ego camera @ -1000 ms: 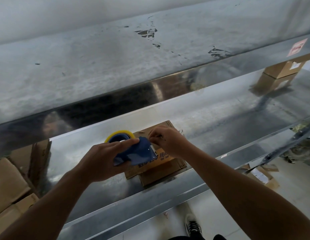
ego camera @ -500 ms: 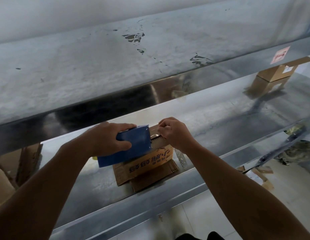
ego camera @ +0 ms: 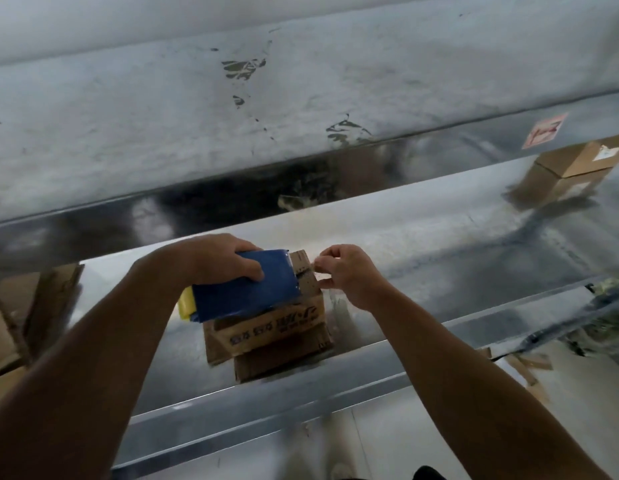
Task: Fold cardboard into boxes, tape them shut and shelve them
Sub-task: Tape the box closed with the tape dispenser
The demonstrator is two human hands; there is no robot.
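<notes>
- Since half a second earlier, our left grip had drawn the blue tape dispenser toward 8 o'clock across the lid. More bare cardboard showed between it and our right grip.
- The cardboard box stood on the steel shelf, close to its front edge, at 6 o'clock from the middle of the view.
- Our left grip was wrapped over the dispenser's top, fingers curled round it, and held it flat on the lid.
- Our right grip was nearly closed, thumb and forefinger pinching what looked like the tape end at the box's 3 o'clock edge.
- To do this well, we judged that the pinched end should stay pressed against the box while the dispenser ran low and straight along the seam, with the strip kept taut.
- The steel looked slick, so we thought some downward pressure was needed to stop the box sliding.
- The dispenser covered most of the seam, so we could not tell whether the flaps met.
- Only a yellow sliver of the tape roll showed at the dispenser's 9 o'clock end, and the cutter was hidden.
- The tape was clear and barely visible, and the print on the box was blurred.
- Whether the dark shape under the box was flat cardboard or a reflection, we could not tell.
- Another box at 2 o'clock was cut off by the frame.
</notes>
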